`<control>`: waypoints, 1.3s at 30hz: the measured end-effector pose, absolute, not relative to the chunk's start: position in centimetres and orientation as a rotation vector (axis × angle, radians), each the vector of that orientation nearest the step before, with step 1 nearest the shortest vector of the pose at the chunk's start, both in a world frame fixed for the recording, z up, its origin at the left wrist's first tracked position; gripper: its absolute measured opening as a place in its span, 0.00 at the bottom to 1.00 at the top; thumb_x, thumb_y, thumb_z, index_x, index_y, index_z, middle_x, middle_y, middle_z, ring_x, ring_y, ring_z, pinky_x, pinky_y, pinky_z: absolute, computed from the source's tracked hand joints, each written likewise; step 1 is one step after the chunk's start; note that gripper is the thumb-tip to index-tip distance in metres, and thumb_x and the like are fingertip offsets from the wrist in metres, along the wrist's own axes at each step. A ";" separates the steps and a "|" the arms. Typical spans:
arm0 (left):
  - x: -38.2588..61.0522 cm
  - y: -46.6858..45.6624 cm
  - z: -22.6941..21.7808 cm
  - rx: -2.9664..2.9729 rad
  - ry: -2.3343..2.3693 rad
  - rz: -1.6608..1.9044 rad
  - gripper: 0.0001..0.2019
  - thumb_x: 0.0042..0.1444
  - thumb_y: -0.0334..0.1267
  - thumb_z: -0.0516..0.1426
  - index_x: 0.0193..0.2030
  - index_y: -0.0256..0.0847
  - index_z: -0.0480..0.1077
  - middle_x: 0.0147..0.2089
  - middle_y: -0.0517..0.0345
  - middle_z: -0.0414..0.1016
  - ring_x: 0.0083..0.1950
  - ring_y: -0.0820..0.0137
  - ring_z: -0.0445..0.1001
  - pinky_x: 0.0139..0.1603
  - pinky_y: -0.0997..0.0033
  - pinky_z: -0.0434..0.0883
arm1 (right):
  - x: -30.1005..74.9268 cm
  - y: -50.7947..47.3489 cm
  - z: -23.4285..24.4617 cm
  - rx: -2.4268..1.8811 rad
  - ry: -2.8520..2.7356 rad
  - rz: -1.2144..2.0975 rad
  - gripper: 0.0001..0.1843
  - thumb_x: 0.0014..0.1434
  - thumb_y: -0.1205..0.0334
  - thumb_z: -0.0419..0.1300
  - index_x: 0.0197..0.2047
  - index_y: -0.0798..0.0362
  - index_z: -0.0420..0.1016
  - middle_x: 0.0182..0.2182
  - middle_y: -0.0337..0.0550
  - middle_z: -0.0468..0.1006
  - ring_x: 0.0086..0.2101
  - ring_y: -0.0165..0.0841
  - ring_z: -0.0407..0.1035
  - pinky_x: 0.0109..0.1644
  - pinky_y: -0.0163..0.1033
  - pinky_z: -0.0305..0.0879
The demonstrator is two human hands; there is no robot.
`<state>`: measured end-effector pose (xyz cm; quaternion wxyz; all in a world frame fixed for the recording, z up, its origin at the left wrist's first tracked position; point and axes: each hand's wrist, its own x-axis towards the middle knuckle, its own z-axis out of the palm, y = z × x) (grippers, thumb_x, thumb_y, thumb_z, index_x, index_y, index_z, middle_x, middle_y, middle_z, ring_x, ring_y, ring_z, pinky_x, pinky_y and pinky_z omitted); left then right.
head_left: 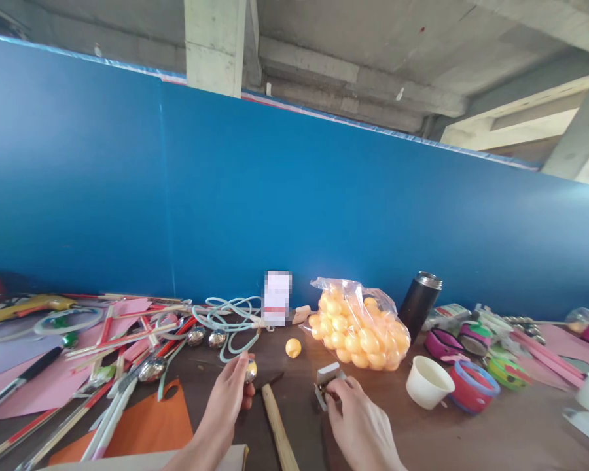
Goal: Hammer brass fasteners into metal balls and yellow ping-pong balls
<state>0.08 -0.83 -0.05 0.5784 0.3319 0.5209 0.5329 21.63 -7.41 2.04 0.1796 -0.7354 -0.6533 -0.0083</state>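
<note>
My left hand (228, 392) is closed around a shiny silver ball (250, 371), gripped between thumb and fingers above the table. The fingers of my right hand (358, 418) are bent together at the opening of a small grey-white box (328, 374) with its flap up. What those fingertips pinch, if anything, is hidden. Between my hands lies a hammer (279, 428) with a wooden handle and a dark head. A single orange-yellow ball (293, 348) rests on the table just beyond it.
A clear bag of orange-yellow balls (358, 333) stands behind my right hand, beside a black flask (419, 304). Right of it are a cream paper cup (429, 383) and colourful bands (474, 386). Sticks, silver balls (152, 368), cords (226, 314) and orange sheet (147, 425) crowd the left.
</note>
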 end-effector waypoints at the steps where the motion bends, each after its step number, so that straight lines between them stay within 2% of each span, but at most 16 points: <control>1: 0.1 -0.8 -0.2 0.785 1.219 1.246 0.31 0.42 0.58 0.57 0.47 0.36 0.68 0.22 0.63 0.65 0.19 0.77 0.63 0.18 0.77 0.57 | 21.6 -7.4 2.1 -2.082 -1.842 -0.013 0.09 0.57 0.63 0.49 0.32 0.44 0.69 0.34 0.35 0.72 0.27 0.32 0.71 0.26 0.34 0.49; 7: 0.1 -0.9 0.0 0.805 1.225 1.234 0.30 0.43 0.58 0.56 0.46 0.35 0.68 0.23 0.63 0.65 0.19 0.77 0.62 0.18 0.77 0.57 | 21.8 -7.3 2.3 -2.093 -1.831 0.011 0.10 0.58 0.62 0.49 0.28 0.46 0.67 0.31 0.35 0.72 0.28 0.33 0.71 0.27 0.34 0.50; 16: 0.0 -0.8 0.0 0.814 1.218 1.231 0.29 0.43 0.57 0.57 0.46 0.36 0.67 0.23 0.63 0.65 0.20 0.77 0.62 0.19 0.77 0.57 | 22.2 -7.1 1.1 -2.118 -1.872 -0.040 0.11 0.60 0.63 0.45 0.29 0.48 0.64 0.31 0.38 0.72 0.26 0.33 0.70 0.25 0.35 0.47; 22: 0.1 -1.1 0.4 0.816 1.234 1.231 0.30 0.44 0.59 0.55 0.46 0.36 0.68 0.20 0.64 0.63 0.20 0.75 0.63 0.19 0.77 0.57 | 22.1 -6.8 1.4 -2.043 -1.819 -0.023 0.10 0.62 0.60 0.43 0.31 0.48 0.60 0.33 0.39 0.71 0.27 0.34 0.70 0.26 0.36 0.54; 25: 0.2 -1.1 0.6 0.805 1.242 1.231 0.31 0.43 0.60 0.55 0.46 0.36 0.68 0.18 0.65 0.63 0.18 0.75 0.62 0.18 0.77 0.57 | 21.3 -7.3 2.1 -1.844 -1.736 0.119 0.11 0.63 0.57 0.41 0.32 0.48 0.59 0.29 0.39 0.71 0.27 0.33 0.70 0.32 0.37 0.62; 27: 0.2 -1.0 0.5 0.800 1.243 1.229 0.31 0.43 0.60 0.55 0.47 0.36 0.68 0.17 0.65 0.63 0.17 0.76 0.61 0.18 0.77 0.56 | 20.4 -7.7 2.4 -1.699 -1.677 0.311 0.12 0.63 0.54 0.41 0.34 0.47 0.60 0.23 0.36 0.71 0.23 0.30 0.68 0.31 0.35 0.64; 30: 0.3 -0.9 0.4 0.786 1.238 1.249 0.29 0.45 0.59 0.54 0.46 0.36 0.68 0.18 0.64 0.64 0.17 0.77 0.61 0.17 0.78 0.56 | 18.9 -8.1 2.5 -1.566 -1.588 0.558 0.13 0.62 0.50 0.42 0.33 0.48 0.60 0.18 0.33 0.70 0.17 0.28 0.66 0.23 0.30 0.63; 33: 0.4 -0.8 0.4 0.760 1.222 1.308 0.28 0.43 0.57 0.56 0.44 0.36 0.68 0.21 0.64 0.64 0.19 0.77 0.62 0.17 0.78 0.58 | 17.9 -8.4 2.3 -1.478 -1.576 0.663 0.16 0.61 0.47 0.44 0.30 0.49 0.59 0.18 0.34 0.70 0.17 0.26 0.67 0.22 0.29 0.63; 39: 0.6 -1.1 1.1 0.740 1.218 1.323 0.27 0.42 0.56 0.57 0.42 0.36 0.68 0.22 0.64 0.63 0.19 0.77 0.62 0.16 0.78 0.58 | 17.5 -8.4 2.3 -1.446 -1.545 0.740 0.19 0.59 0.42 0.46 0.29 0.49 0.60 0.17 0.33 0.68 0.17 0.26 0.67 0.21 0.28 0.62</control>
